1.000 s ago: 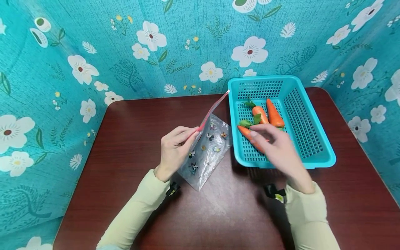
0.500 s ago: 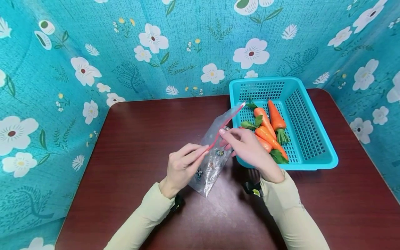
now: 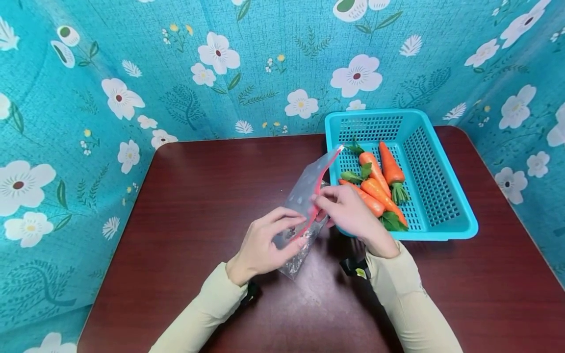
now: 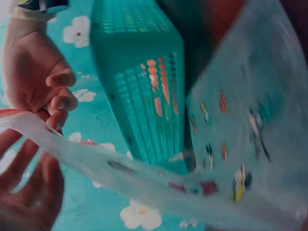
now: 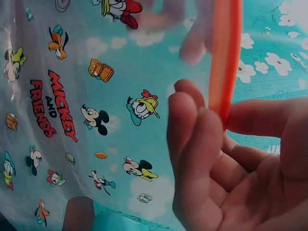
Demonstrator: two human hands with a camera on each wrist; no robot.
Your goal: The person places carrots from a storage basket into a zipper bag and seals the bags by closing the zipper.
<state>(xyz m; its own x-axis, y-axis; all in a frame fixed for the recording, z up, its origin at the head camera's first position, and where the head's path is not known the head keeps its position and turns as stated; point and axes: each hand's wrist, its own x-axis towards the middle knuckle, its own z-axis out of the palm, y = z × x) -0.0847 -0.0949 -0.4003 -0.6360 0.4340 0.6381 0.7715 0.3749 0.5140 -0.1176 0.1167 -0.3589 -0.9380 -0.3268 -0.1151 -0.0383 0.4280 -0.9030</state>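
A clear zip bag [image 3: 304, 189] printed with cartoon figures hangs slanted over the middle of the table, its red zip strip [image 5: 225, 57] running along the top edge. My right hand [image 3: 348, 213] pinches that strip between thumb and fingers, as the right wrist view shows up close. My left hand [image 3: 267, 242] is at the near end of the strip, fingers extended and thumb spread apart from them, with the bag's edge between. In the left wrist view the left fingers [image 4: 33, 178] show behind the bag's edge. No contents show through the bag's film.
A turquoise plastic basket [image 3: 454, 196] stands to the right, close beside the right hand. Several carrots [image 3: 390, 164] with green tops lie in it. The dark red-brown table [image 3: 198, 196] runs back to a flowered turquoise cloth [image 3: 265, 73].
My right hand has left the basket, come over to the bag and taken hold of its red strip. My left hand has shifted right, and its pinch has loosened.
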